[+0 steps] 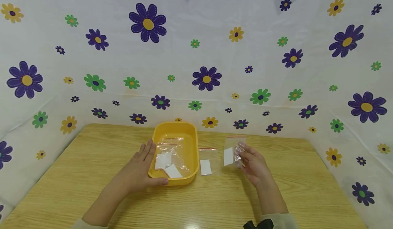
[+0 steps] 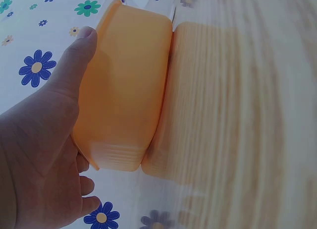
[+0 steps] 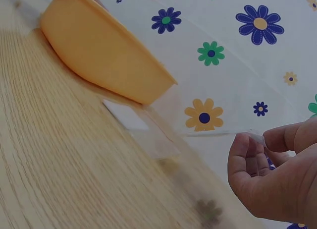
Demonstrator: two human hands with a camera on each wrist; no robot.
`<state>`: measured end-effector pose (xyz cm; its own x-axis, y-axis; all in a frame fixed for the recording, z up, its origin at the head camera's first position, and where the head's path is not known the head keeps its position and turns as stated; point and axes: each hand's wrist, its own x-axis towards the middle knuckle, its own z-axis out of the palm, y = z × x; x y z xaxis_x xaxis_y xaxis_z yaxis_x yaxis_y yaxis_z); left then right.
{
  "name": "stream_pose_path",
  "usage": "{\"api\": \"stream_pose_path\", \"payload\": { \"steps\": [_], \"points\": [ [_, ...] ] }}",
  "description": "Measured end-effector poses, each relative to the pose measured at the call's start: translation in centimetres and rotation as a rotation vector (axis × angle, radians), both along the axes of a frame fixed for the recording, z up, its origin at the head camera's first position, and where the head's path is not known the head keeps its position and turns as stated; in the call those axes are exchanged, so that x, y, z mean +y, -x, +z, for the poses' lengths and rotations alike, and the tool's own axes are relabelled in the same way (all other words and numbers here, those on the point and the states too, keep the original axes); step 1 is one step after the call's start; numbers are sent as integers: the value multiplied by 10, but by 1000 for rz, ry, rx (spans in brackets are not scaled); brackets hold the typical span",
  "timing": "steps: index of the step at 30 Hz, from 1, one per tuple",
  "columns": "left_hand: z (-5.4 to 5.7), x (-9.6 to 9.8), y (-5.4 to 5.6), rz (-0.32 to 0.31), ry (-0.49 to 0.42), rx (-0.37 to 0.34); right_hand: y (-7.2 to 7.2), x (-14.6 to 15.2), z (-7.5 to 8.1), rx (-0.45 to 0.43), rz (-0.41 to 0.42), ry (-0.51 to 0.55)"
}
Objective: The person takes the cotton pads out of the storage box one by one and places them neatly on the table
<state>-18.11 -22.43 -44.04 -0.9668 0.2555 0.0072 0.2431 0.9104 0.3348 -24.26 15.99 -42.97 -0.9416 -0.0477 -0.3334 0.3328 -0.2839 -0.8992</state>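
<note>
A yellow plastic tub (image 1: 192, 130) stands on the table with several clear zip bags inside. White pieces (image 1: 173, 171) show in those bags. My left hand (image 1: 138, 171) rests against the tub's left side, fingers straight along the rim and thumb across the front edge. In the left wrist view the tub's outer wall (image 2: 129, 85) lies beside the palm. To the right, my right hand (image 1: 255, 164) pinches a clear zip bag (image 1: 228, 156) between thumb and fingers. It has a red strip on top, a white card inside, and crumpled plastic at the fingertips.
Another zip bag with a white card (image 1: 205, 167) lies flat just right of the tub. A flower-print sheet (image 1: 172, 58) hangs behind the wooden table (image 1: 190, 205) and along both sides.
</note>
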Motion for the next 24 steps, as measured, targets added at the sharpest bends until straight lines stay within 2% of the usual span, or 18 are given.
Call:
{"api": "stream_pose_path", "payload": {
  "steps": [9, 24],
  "points": [
    [-1, -1, 1, -3, 5, 5, 3, 3, -9, -6, -6, -24],
    [2, 0, -1, -9, -5, 13, 3, 2, -19, -11, 0, 6]
  ]
}}
